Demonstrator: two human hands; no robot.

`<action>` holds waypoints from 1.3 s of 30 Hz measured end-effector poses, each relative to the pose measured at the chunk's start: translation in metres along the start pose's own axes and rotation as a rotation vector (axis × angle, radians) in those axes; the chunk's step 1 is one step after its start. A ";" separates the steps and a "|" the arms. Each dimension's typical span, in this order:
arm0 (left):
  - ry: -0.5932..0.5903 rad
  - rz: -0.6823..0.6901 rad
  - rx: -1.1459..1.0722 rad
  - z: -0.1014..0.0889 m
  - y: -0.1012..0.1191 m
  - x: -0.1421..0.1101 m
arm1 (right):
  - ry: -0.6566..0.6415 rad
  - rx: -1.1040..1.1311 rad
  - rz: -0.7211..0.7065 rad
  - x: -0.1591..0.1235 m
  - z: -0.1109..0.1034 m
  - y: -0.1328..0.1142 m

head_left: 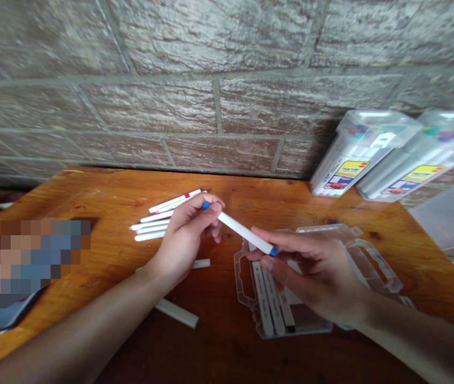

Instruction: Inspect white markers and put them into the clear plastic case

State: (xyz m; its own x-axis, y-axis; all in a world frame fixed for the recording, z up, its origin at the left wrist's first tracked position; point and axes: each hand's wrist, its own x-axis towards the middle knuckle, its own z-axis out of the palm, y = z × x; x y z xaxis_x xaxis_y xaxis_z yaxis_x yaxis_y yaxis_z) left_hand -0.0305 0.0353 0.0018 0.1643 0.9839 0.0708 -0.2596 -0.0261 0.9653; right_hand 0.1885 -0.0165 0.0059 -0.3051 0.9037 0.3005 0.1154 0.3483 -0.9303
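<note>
A white marker with blue ends (243, 229) is held slantwise above the table between my two hands. My left hand (190, 226) pinches its upper blue end between thumb and fingers. At the lower blue end, the thumb and fingers of my right hand (309, 264) close on the barrel. Below my right hand lies an opened clear plastic case (310, 328) with several white markers (271, 301) side by side in it. Several loose white markers (150, 230) lie behind my left hand, some with pink or red bands. Another white marker (178, 313) rests beneath my left forearm, partly hidden.
Two upright clear boxes of markers (342, 160) (414, 165) stand at the back right against the stone-block wall (162, 106). A clear plastic bin (446, 218) is beyond the table's right edge. At the left lies a dark flat object (14, 314), mostly blurred out.
</note>
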 end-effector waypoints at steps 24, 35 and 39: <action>-0.005 0.021 0.058 0.001 0.001 0.000 | 0.115 0.094 0.126 -0.001 0.000 0.012; -0.008 0.019 0.101 0.001 0.001 0.000 | 0.192 0.027 0.140 0.001 0.001 0.014; -0.005 0.019 0.113 0.001 0.001 0.000 | 0.208 0.076 0.158 0.004 0.000 0.012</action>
State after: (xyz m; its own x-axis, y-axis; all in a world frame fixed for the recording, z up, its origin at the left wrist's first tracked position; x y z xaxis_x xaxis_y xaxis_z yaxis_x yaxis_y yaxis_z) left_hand -0.0296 0.0353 0.0035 0.1652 0.9821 0.0906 -0.1541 -0.0651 0.9859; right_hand 0.1888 -0.0085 -0.0040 -0.0874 0.9798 0.1798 0.0729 0.1863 -0.9798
